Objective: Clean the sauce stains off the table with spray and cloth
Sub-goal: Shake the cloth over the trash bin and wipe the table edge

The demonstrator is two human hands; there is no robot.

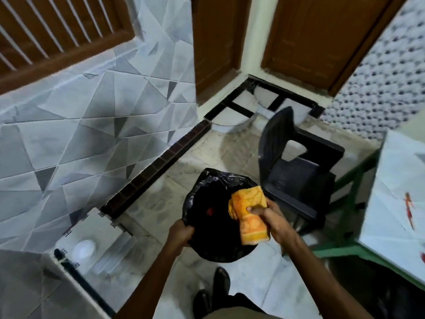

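Note:
An orange and yellow cloth (pixel 249 215), folded, is gripped in my right hand (pixel 276 223) over the right side of a bin lined with a black plastic bag (pixel 207 199). My left hand (pixel 181 233) grips the near left rim of that bag. Something small and red (pixel 209 211) lies inside the bag. The table (pixel 395 180), covered in a pale sheet, stands at the right edge of the view, with red sauce stains (pixel 409 209) on it. No spray bottle is in view.
A dark plastic chair (pixel 296 166) stands between the bin and the table's green frame (pixel 349 187). A tiled wall (pixel 80 134) runs along the left, with two brown doors (pixel 322 42) at the back. A grey box (pixel 92 238) sits low left. My dark shoes (pixel 213 293) are below.

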